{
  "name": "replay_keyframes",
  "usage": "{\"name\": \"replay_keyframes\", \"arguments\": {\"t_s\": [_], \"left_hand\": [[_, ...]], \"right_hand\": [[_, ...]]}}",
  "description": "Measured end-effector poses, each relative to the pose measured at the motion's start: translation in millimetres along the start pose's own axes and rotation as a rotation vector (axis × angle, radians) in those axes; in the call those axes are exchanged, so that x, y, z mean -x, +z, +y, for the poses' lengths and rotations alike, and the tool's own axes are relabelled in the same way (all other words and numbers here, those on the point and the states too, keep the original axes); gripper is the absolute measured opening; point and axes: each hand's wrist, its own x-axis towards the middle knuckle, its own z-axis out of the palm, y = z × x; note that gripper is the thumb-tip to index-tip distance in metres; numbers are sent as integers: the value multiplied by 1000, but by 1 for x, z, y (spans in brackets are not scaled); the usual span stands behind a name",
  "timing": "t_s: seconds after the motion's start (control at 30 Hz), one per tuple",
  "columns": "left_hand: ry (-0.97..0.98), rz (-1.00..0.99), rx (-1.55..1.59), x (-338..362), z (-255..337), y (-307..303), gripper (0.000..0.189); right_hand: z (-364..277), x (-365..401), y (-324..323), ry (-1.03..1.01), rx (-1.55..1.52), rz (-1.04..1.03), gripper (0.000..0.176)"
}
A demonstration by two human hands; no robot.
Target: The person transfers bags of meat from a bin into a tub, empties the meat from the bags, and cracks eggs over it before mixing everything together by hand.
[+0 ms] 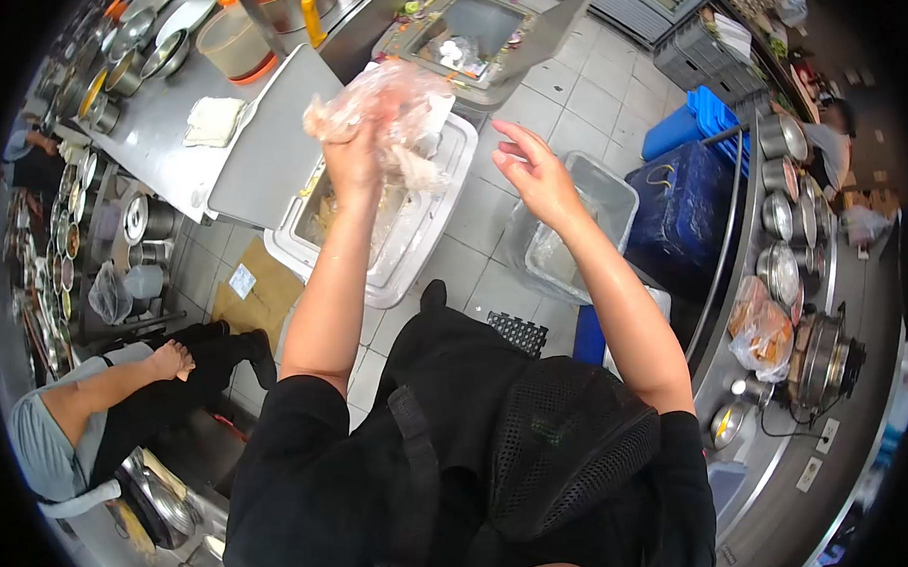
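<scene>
My left hand (354,169) grips a crumpled clear plastic bag (383,101) with reddish stuff showing through it. The bag is held up over a white plastic tub (414,270) with a wide rim. Something pale and wet lies inside the tub, but I cannot make out what. To the right, my right hand (532,171) is raised in the air with its fingers apart and nothing in it. It is apart from both the bag and the tub.
A grey board (269,140) and a folded white cloth (213,122) lie on the steel counter at left. Ahead is a sink (476,43) with scraps on its rim. A grey bin (591,204) and blue bin (676,211) stand right. A person (78,407) is at lower left.
</scene>
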Motion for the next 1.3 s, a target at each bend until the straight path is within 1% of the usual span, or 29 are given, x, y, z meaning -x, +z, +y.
{"name": "replay_keyframes", "arguments": {"t_s": [0.03,0.1,0.13,0.17,0.2,0.23,0.27,0.33,0.4,0.43,0.47,0.53,0.57,0.6,0.63,0.7,0.77,0.8,0.87,0.93,0.97,1.0,1.03,1.1,1.13,1.17,1.23,1.27,1.3], "left_hand": [[2,9,-3,-9,-12,-19,26],[12,69,-206,-25,-44,-57,27],[-5,-127,-544,-34,-65,-89,53],[-126,-118,-1054,-28,-92,-110,63],[-244,-107,-1563,-23,-107,-123,74],[-373,-171,-1585,-17,-98,-127,84],[-492,-250,-1601,-6,-89,-127,93],[-378,-318,-1590,10,-93,-132,83],[-107,-457,-1494,16,-118,-156,72],[3,-485,-1425,15,-136,-170,61],[-17,-441,-1427,16,-135,-165,56],[134,-462,-1431,10,-160,-175,48],[11,-539,-1337,14,-129,-138,43],[26,-571,-1284,13,-128,-123,39],[36,-608,-1232,10,-133,-114,35],[321,-712,-1350,-6,-162,-93,32],[321,-839,-1169,-15,-181,-51,34],[345,-915,-1121,-1,-182,-18,34],[371,-905,-1137,29,-177,42,35],[361,-1045,-937,77,-176,99,35],[335,-1088,-845,106,-177,125,34],[382,-1183,-847,136,-173,149,33],[435,-1247,-857,168,-174,173,31],[294,-1372,-702,244,-169,211,28],[315,-1465,-587,285,-155,231,28],[335,-1554,-476,327,-133,252,27],[437,-1705,-297,418,-72,290,24],[528,-1781,-110,466,-34,304,22],[587,-1849,-54,507,-7,315,22]], "right_hand": [[12,-6,1,31,51,4,42],[42,-11,-6,65,85,19,41],[59,-7,-10,107,119,36,41],[76,1,-16,120,117,35,41],[92,12,-26,156,246,39,41],[105,18,-39,184,383,58,40],[117,29,-52,188,396,90,40],[139,83,-75,318,572,188,40],[155,142,-102,425,606,326,39],[155,174,-114,498,632,421,39],[149,207,-124,574,657,525,39],[135,280,-143,664,675,751,38],[124,317,-151,702,702,873,38],[113,358,-158,629,819,974,36],[86,390,-159,655,810,1121,35],[25,450,-161,687,923,1302,35],[-25,509,-157,667,896,1500,33],[-50,535,-154,679,851,1598,31],[-78,596,-144,723,967,1711,31],[-96,656,-131,735,985,1819,31],[-102,687,-123,877,922,1779,37],[-106,715,-116,1011,848,1731,43],[-107,735,-107,1025,845,1763,43],[-102,771,-96,1369,878,1436,61],[-105,782,-99,1458,708,1269,83],[-104,790,-102,1457,692,1273,83],[-99,797,-113,1638,795,896,95],[-95,792,-118,1735,816,708,101],[-92,789,-126,1726,801,706,101]]}}
